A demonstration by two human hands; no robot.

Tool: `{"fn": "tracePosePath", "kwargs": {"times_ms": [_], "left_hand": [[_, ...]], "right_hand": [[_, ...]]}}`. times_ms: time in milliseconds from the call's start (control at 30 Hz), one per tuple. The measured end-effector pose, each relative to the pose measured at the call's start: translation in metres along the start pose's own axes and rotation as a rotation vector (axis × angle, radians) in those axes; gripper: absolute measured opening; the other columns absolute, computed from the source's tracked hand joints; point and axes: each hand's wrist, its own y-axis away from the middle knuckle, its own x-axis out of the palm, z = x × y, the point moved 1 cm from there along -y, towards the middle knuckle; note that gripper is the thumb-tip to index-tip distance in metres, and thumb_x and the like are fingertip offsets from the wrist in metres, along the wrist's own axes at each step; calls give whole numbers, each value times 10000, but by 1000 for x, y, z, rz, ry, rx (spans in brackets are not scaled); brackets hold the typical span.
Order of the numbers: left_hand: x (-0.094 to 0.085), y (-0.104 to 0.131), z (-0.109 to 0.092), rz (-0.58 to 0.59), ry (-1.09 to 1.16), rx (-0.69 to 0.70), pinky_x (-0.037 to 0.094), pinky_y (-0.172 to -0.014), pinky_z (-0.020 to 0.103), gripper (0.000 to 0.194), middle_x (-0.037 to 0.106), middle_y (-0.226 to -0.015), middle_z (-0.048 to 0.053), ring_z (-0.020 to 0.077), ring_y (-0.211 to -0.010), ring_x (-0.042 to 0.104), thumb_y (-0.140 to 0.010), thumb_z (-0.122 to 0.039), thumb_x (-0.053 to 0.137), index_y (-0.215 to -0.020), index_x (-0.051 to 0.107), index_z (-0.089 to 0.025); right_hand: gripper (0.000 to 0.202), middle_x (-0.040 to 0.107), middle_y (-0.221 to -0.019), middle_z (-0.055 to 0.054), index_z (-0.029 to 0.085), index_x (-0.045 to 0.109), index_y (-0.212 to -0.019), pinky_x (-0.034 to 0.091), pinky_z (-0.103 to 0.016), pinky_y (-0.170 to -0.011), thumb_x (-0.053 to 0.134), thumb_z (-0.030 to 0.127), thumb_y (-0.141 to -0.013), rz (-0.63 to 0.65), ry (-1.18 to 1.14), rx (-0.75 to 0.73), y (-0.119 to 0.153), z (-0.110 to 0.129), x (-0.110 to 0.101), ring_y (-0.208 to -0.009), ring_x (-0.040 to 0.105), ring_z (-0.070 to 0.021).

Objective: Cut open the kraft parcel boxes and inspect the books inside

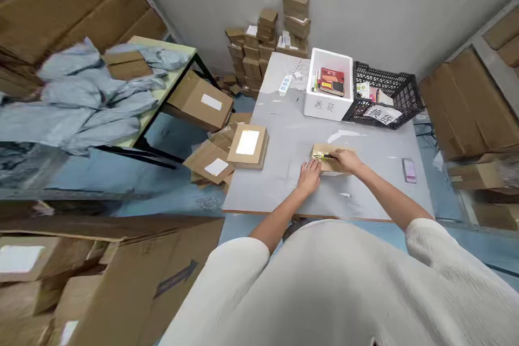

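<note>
A small cardboard box (324, 148) lies on the grey table (279, 140) in front of me, with shiny tape across its top. My left hand (310, 175) grips the box at its near left corner. In my right hand (347, 160) is a utility knife (324, 156), yellow and dark. The knife lies over the taped top, pointing left; whether its blade is in the tape is too small to tell. Part of the box is hidden under my right hand.
Left on the table sits a labelled carton (246, 145). At the back stand a white foam box (327, 105) and a black crate (399, 98) holding small items. A phone (409, 170) lies right, a power strip (285, 85) back left. Grey parcels (77, 92) cover the side table.
</note>
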Motion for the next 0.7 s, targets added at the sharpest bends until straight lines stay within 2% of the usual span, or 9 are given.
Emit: {"fn": "tracePosePath", "kwargs": {"times_ms": [400, 700], "left_hand": [[-2, 2, -1, 6, -11, 2, 274, -1342, 531, 738, 430, -1774, 147, 303, -1664, 349, -969, -127, 511, -1701, 428, -180], [-3, 2, -1, 24, -33, -2, 258, -1346, 528, 741, 413, -1784, 141, 291, -1672, 333, -969, -118, 488, -1704, 417, -185]], "right_hand": [[376, 738, -1306, -160, 204, 713, -1354, 474, -306, -885, 400, 246, -1150, 77, 48, 10, -2, 13, -18, -1156, 715, -273], [393, 744, -1308, -175, 186, 723, -1352, 487, -311, -876, 398, 223, -1135, 92, 68, 11, -6, 14, -18, -1168, 720, -281]]}}
